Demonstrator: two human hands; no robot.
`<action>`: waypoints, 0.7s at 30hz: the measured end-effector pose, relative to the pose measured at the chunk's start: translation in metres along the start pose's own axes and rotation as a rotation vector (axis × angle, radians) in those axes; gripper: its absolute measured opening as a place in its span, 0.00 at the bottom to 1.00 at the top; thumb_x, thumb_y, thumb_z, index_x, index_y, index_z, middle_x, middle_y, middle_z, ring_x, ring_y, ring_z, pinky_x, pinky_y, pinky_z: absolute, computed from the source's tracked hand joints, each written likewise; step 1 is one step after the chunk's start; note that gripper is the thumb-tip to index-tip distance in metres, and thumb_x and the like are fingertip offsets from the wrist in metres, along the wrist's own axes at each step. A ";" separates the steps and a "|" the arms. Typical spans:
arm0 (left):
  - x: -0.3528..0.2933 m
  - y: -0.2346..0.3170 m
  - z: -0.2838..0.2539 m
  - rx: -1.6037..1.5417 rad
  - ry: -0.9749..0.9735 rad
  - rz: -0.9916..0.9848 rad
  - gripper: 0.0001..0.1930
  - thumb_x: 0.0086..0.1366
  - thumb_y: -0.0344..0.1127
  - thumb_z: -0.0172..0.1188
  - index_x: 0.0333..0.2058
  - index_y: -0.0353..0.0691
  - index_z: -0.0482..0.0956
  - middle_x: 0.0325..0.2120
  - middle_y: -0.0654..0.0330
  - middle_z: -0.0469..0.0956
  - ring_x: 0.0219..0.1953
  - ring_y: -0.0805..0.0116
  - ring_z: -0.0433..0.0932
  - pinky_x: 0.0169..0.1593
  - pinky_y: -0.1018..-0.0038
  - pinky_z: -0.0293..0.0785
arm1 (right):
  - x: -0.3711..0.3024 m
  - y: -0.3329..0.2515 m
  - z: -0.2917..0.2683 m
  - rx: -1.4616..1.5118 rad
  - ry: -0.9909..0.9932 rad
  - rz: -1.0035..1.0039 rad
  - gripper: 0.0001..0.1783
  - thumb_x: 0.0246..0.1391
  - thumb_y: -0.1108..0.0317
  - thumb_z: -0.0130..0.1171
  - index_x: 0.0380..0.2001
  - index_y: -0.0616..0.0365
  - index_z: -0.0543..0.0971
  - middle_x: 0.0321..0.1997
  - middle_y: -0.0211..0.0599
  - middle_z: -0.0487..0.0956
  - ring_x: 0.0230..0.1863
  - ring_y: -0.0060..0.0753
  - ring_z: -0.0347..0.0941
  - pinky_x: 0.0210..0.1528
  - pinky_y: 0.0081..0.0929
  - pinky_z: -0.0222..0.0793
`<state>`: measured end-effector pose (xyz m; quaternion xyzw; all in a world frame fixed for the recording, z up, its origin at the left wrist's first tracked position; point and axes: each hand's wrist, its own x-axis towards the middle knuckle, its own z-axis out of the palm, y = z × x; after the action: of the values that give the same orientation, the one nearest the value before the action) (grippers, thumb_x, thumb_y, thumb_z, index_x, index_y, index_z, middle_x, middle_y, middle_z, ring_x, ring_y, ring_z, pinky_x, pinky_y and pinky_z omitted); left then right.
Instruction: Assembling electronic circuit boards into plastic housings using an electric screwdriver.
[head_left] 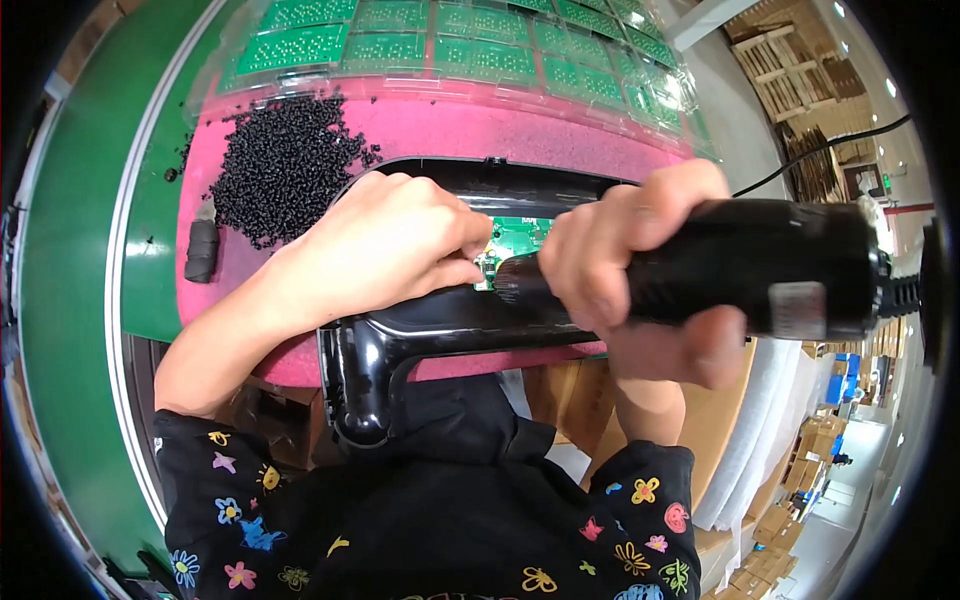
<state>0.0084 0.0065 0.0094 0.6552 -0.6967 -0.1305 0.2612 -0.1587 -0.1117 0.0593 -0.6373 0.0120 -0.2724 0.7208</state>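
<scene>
A glossy black plastic housing lies in front of me, with a small green circuit board inside it. My right hand is wrapped round a black electric screwdriver, held nearly level with its narrow end pointing left over the board. My left hand rests across the housing's left part. Its thumb and fingers are pinched together at the board's left side, close to the screwdriver's end. What they pinch is too small or hidden to make out. The screwdriver's tip is not clearly visible.
A heap of small black screws sits on the pink mat. Beside it lies a short dark wrapped cylinder. Behind stands a clear plastic tray with several green circuit boards. A black cable runs at the right, near cardboard boxes.
</scene>
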 end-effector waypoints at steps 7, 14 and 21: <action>0.005 0.002 -0.001 -0.179 0.090 0.198 0.11 0.56 0.37 0.69 0.31 0.36 0.79 0.23 0.56 0.79 0.27 0.53 0.80 0.31 0.63 0.75 | 0.013 -0.013 -0.020 0.232 -0.197 -0.323 0.31 0.55 0.37 0.61 0.45 0.51 0.68 0.21 0.22 0.70 0.18 0.19 0.65 0.29 0.24 0.62; 0.007 0.000 -0.001 -0.243 0.024 0.231 0.16 0.56 0.43 0.69 0.35 0.37 0.80 0.25 0.57 0.80 0.30 0.54 0.81 0.34 0.65 0.77 | 0.008 -0.013 -0.028 0.278 -0.231 -0.349 0.31 0.56 0.38 0.60 0.47 0.52 0.68 0.24 0.24 0.73 0.19 0.19 0.68 0.29 0.24 0.64; 0.007 -0.003 -0.003 -0.064 0.218 0.160 0.51 0.36 0.73 0.67 0.51 0.36 0.71 0.48 0.55 0.75 0.54 0.50 0.69 0.58 0.56 0.67 | -0.001 -0.016 -0.049 0.048 0.061 -0.218 0.31 0.58 0.38 0.54 0.44 0.57 0.67 0.20 0.27 0.69 0.15 0.22 0.61 0.25 0.26 0.60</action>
<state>0.0129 0.0000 0.0114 0.5993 -0.7097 -0.0595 0.3656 -0.1834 -0.1562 0.0648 -0.6089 -0.0420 -0.3688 0.7011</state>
